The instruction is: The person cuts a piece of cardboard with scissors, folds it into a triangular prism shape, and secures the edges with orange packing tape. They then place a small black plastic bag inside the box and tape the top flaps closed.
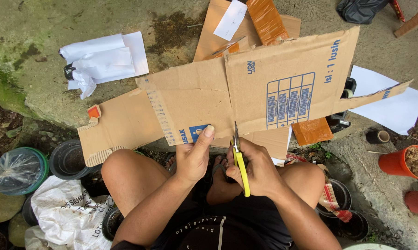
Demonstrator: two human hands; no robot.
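A person sits with bare knees drawn up, and a large flattened brown cardboard sheet (246, 92), printed in blue, lies across the knees and the concrete ground (181, 32) in front. The left hand (193, 155) pinches the near edge of the cardboard, thumb on top against a small blue printed patch, fingers curled beneath. The right hand (257, 169) is wrapped tight round the yellow-handled scissors (239, 159), whose short metal blades point away from the person and meet the same near edge, just beside the left thumb. Whether the blades are parted cannot be told.

At the far left corner of the cardboard lies a heap of crumpled white paper (102, 60). Beyond the far edge lie a second brown cardboard piece (209, 37) and a strip of glossy orange-brown tape (266, 21). A white paper sheet (394, 106) shows past the right end. An orange plastic pot (405, 162) filled with dry matter stands at the right, and a black plastic pot (68, 159) sits by the left knee, near a white printed sack (68, 210).
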